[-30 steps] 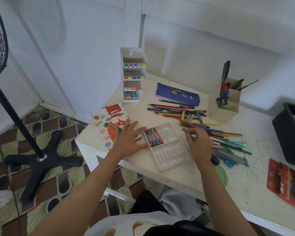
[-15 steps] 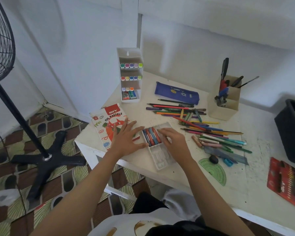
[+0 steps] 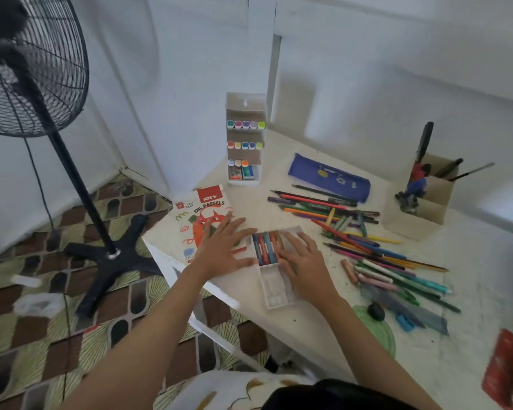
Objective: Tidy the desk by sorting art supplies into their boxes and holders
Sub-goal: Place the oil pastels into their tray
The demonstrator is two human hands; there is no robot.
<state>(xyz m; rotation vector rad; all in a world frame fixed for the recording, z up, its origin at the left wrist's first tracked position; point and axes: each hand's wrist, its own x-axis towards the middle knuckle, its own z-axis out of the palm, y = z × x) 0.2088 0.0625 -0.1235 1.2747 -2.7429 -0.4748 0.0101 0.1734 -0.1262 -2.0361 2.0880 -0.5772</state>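
The right hand [image 3: 305,261] lies released and flat on the white plastic compartment tray [image 3: 276,291]. Its fingers are spread and touch the row of coloured oil pastels [image 3: 264,247] in the tray's far section; nothing is gripped. The tray sits close to the near edge of the white desk [image 3: 480,276], by its left corner, and its near compartments show bare white.

Just left of it, the left hand [image 3: 219,247] rests open on the white printed oil-pastel box cover [image 3: 199,211], fingers straight and splayed, fingertips just beside the tray.

Right of the tray, loose coloured pencils and pens [image 3: 367,241] lie scattered across the desk's middle. Farther back:
- a blue fabric pencil case [image 3: 329,177] lies flat
- a tan cardboard holder [image 3: 421,208] near the far edge holds upright pens and dark-handled tools
- a white tiered marker stand [image 3: 245,137] at the far-left corner carries rows of colour-capped markers
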